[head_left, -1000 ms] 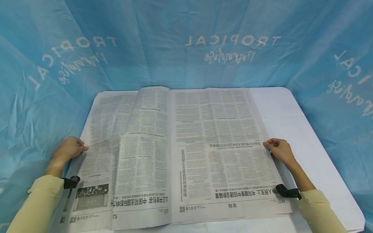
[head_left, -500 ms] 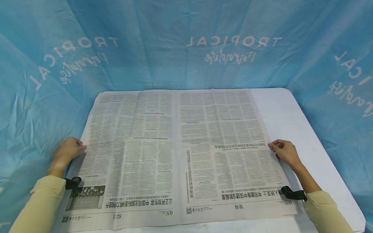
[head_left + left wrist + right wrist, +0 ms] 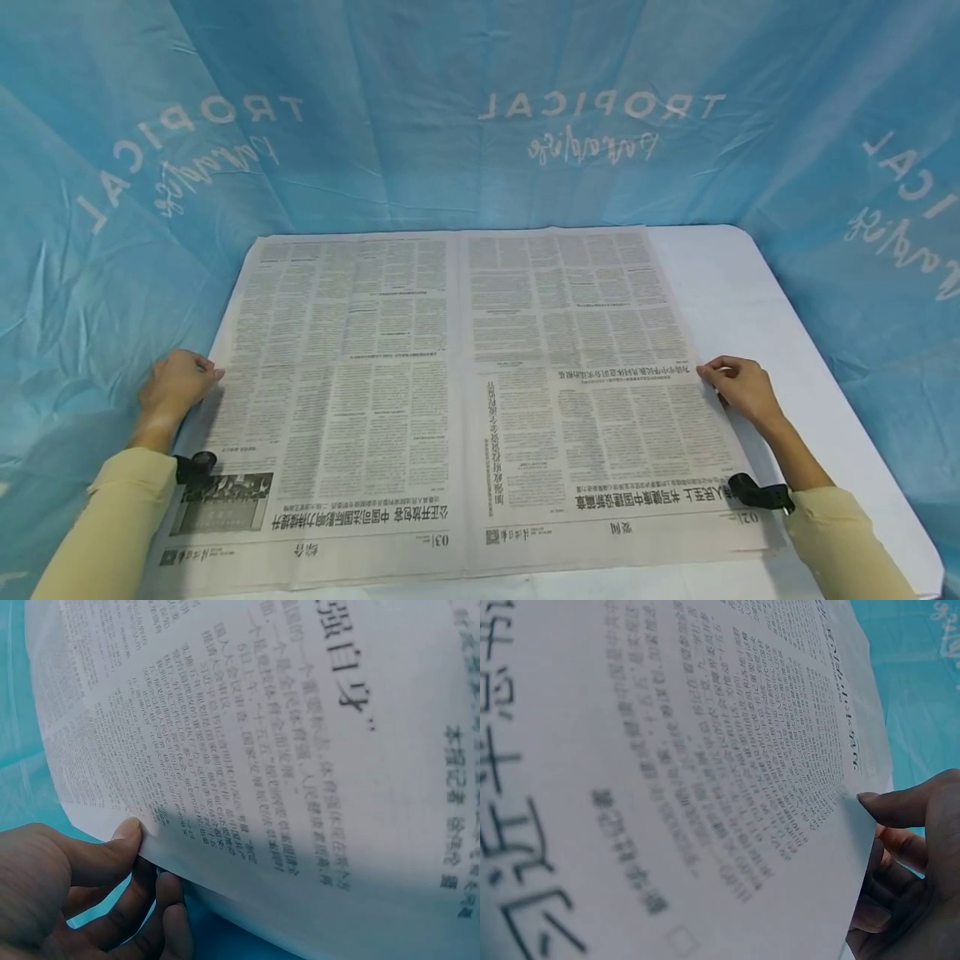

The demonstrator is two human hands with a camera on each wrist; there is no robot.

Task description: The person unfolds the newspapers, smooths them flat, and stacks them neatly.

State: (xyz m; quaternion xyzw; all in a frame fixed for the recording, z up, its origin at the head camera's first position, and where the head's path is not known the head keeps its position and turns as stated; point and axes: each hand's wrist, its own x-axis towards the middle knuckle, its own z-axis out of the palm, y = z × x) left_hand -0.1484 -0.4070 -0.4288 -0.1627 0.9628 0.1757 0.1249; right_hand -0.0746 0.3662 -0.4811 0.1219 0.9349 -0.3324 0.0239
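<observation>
An opened newspaper spreads wide over the white table, its print upside down in the head view and a centre fold running front to back. At its left edge my left hand pinches the paper between thumb and fingers; the left wrist view shows the thumb on top of the newspaper sheet and fingers curled beneath. My right hand pinches the opposite edge, and in the right wrist view its thumb lies on the newspaper page with the fingers behind. Both pages look nearly flat.
The white tabletop shows to the right of the paper and along its front. Blue curtain with white lettering hangs close behind and on both sides. A dark wrist camera sits over the paper's right front corner.
The left page's raised, folded-over part has come down and spread flat. My right hand has moved slightly right with its edge, and the centre fold has shifted right. The left hand stays about where it was.
</observation>
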